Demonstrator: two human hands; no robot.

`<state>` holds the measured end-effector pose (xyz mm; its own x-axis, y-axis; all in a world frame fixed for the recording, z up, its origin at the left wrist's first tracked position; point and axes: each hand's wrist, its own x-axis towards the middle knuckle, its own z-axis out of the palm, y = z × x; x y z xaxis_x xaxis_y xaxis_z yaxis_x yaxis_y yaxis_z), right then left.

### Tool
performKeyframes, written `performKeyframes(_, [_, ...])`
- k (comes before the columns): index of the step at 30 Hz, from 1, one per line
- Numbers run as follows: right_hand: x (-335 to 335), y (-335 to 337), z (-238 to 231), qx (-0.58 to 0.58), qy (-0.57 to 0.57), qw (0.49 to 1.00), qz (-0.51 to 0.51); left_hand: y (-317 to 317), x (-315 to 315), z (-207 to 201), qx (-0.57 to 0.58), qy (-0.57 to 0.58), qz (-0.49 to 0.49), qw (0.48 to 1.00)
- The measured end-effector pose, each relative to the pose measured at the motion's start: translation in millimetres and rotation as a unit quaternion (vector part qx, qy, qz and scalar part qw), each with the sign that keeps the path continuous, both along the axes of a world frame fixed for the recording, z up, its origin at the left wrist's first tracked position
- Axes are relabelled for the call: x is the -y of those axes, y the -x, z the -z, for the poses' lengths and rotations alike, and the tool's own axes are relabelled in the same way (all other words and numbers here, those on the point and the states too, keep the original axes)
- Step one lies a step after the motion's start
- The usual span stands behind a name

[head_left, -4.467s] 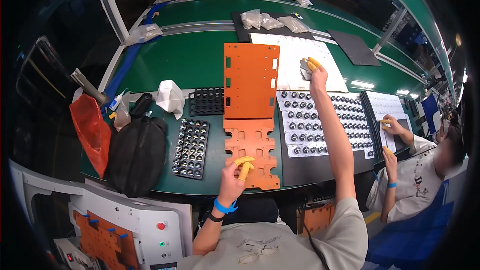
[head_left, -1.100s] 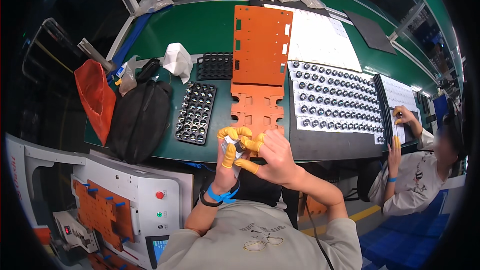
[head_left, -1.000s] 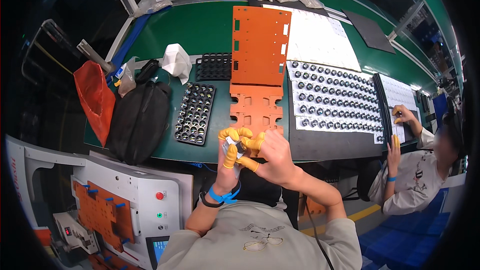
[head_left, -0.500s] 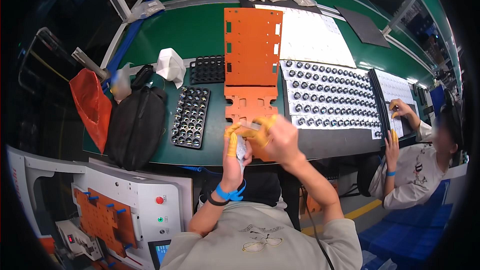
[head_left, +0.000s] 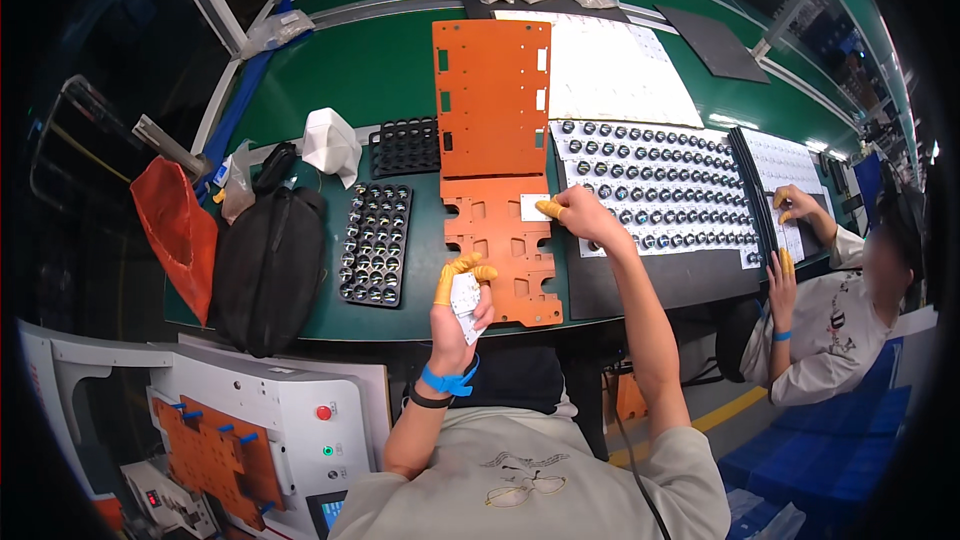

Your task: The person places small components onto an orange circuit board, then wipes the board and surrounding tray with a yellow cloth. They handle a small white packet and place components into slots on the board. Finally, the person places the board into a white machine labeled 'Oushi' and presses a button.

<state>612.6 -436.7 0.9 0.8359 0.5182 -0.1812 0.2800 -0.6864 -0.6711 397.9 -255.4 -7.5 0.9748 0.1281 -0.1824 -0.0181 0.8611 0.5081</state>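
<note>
My left hand (head_left: pixel 452 312), with yellow finger cots and a blue wristband, is closed around a few small white circuit boards (head_left: pixel 465 298) near the table's front edge. Farther out, my right hand (head_left: pixel 588 216) pinches one white circuit board (head_left: pixel 533 207) between yellow-cotted fingertips. That board lies against the right side of an orange fixture plate (head_left: pixel 494 190), over its upper right part; whether it is fully seated I cannot tell. Cut-outs and shallow pockets mark the plate. Behind it extends an orange panel (head_left: pixel 490 100) with slots and small holes.
Left of the fixture are black trays (head_left: pixel 375 245) of round lens-like parts and a black bag (head_left: pixel 270 265). To the right, white sheets (head_left: pixel 655 185) carry rows of black round parts. A co-worker's hands (head_left: pixel 785 280) work at far right. A white machine (head_left: pixel 270 410) stands lower left.
My right hand has moved away from my left, outward to the fixture, with one white circuit board. My left hand stays near the front edge, its boards now more visible. The view has shifted slightly.
</note>
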Motion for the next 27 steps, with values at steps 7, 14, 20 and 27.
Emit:
performKeyframes(7, [-14,-28,-21,-0.117,0.143,0.982,-0.026,3,-8,-1,0.015,0.081,0.029,0.996])
performKeyframes(14, [-57,18,-63,0.228,0.203,0.952,-0.010,31,-29,-21,-0.014,0.148,0.013,0.989])
performKeyframes(20, [-139,87,-67,0.183,-0.087,0.947,-0.250,71,-46,-25,-0.049,0.182,-0.013,0.982])
performKeyframes(27, [-227,126,-13,0.356,-0.201,0.832,-0.375,100,-59,-34,-0.028,0.161,-0.041,0.986])
